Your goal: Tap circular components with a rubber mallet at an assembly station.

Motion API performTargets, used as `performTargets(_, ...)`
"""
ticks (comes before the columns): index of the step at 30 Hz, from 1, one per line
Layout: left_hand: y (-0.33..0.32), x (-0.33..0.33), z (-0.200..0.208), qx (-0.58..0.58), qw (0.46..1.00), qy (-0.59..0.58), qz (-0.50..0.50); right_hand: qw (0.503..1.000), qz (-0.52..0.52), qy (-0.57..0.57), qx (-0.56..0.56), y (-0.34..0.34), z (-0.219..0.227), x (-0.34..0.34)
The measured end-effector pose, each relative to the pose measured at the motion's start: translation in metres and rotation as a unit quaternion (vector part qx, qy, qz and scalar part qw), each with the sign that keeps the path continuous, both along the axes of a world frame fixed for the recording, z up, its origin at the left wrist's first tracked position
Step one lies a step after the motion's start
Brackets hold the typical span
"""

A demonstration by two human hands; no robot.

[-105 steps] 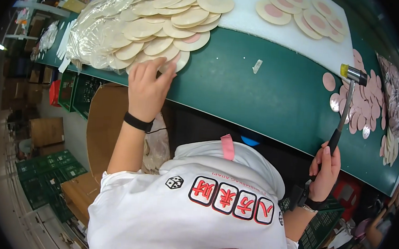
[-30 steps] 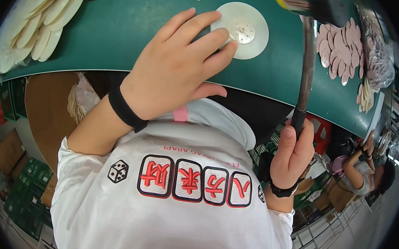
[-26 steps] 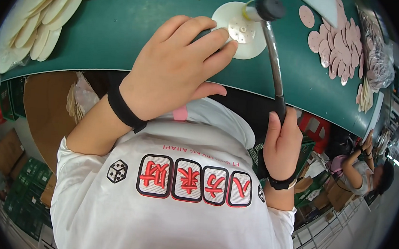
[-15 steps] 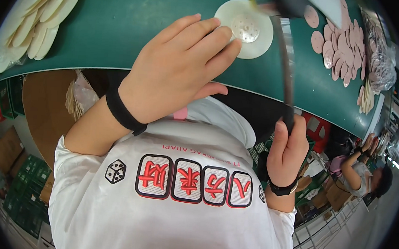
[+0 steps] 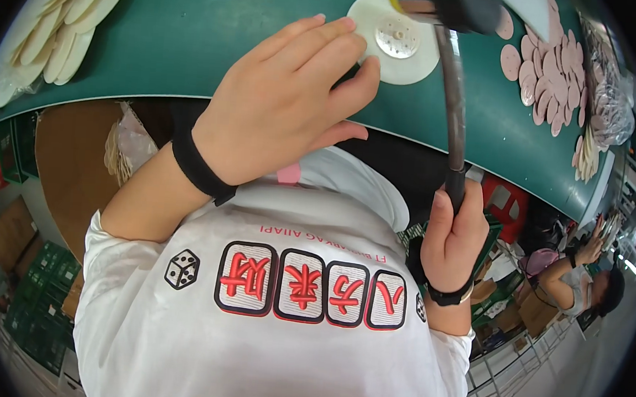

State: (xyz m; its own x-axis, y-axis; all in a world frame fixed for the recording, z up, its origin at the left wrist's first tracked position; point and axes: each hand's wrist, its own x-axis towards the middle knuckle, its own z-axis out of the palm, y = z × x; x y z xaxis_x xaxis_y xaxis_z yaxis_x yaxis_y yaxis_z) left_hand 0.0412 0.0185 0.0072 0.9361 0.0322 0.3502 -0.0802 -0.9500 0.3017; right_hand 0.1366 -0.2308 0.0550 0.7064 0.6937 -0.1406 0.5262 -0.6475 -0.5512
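My right hand (image 5: 454,237) is wrapped around the dark grip of a hammer (image 5: 452,97). The hammer's black head, with a yellow part at its other end, hangs over the table beside a pale round disc (image 5: 368,14). At the disc's middle sits a small shiny perforated round plate (image 5: 410,44) with a small nub in its centre. My left hand (image 5: 280,107) lies palm down with fingers stretched out, its fingertips at the disc's left edge; whether they press on it I cannot tell. Black bands circle both wrists.
On the green table (image 5: 195,50) a heap of large cream discs (image 5: 72,26) lies at the left. Many small pink discs (image 5: 555,82) are piled at the right, beside a clear plastic bag (image 5: 612,108). Another person (image 5: 585,283) works at the far right.
The hammer head has shifted slightly right and shows more sharply. My left hand remains at the disc's edge with its fingers slightly shifted. The small plate's central nub now shows.
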Motion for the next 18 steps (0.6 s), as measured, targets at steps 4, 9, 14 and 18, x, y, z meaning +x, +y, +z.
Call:
performTargets(4, 0.0, -0.004, -0.001, 0.0, 1.0, 0.008, 0.007, 1.0, 0.004, 0.002, -0.02, -0.002, 0.006, 0.0)
performTargets(9, 0.001, -0.003, 0.001, -0.008, 1.0, 0.004, -0.009, 0.999, 0.026, -0.026, -0.021, -0.003, -0.003, 0.001)
performTargets(14, 0.002, -0.005, -0.001, -0.012, 1.0, 0.013, -0.003, 1.0, 0.018, -0.007, -0.013, -0.003, 0.006, -0.001)
performTargets(18, 0.003, -0.004, 0.001, -0.027, 0.999, 0.018, -0.009, 0.997, 0.024, -0.043, -0.055, -0.003, -0.005, 0.006)
